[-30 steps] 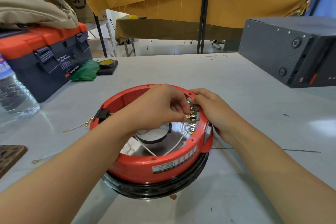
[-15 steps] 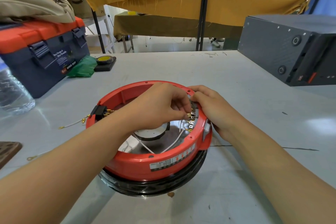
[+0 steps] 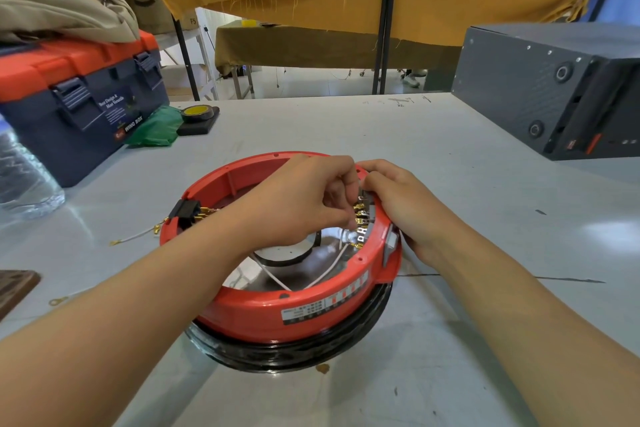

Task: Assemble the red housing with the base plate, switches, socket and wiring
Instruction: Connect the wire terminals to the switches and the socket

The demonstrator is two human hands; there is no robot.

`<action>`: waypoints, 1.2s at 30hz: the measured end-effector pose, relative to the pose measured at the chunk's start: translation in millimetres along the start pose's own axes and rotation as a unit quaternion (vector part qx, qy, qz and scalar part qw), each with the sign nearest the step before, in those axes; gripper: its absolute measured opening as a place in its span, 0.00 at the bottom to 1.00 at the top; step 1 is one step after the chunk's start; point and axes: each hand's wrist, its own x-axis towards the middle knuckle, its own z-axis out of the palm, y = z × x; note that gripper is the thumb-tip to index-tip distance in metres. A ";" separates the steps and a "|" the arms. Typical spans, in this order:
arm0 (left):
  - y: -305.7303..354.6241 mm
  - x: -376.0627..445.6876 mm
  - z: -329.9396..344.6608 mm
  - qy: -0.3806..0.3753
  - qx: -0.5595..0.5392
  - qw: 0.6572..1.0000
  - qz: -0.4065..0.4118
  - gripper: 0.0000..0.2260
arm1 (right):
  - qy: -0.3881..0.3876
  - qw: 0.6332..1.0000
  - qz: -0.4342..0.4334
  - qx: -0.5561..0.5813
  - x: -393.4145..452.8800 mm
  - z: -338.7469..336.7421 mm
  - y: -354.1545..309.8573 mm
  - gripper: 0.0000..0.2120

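The round red housing point(image 3: 263, 312) sits upside down on a black ring point(image 3: 298, 354) in the middle of the grey table. My left hand point(image 3: 301, 198) reaches inside it, fingertips pinched on a brass wire terminal point(image 3: 358, 218) at the switch block on the right inner wall. My right hand point(image 3: 405, 208) grips the housing's right rim, thumb over the switch block. White wires point(image 3: 329, 270) run across the shiny metal plate point(image 3: 298, 274) inside. A black socket point(image 3: 187, 213) with brass tabs sits in the left wall.
A blue and orange toolbox point(image 3: 83, 94) stands at the left, a water bottle point(image 3: 24, 177) in front of it. Green cloth point(image 3: 156, 130) and yellow tape roll point(image 3: 197, 113) lie behind. A grey metal case point(image 3: 547, 87) occupies the right. A loose white wire point(image 3: 135, 236) lies left of the housing.
My left fingers have shifted slightly down along the row of terminals. The camera has tilted a little. Both hands stay on the housing's right side.
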 end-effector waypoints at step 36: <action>3.3 -0.7 -8.5 0.018 -0.029 0.999 0.002 0.07 | -0.072 0.996 0.007 -0.056 0.7 -13.3 -2.6 0.14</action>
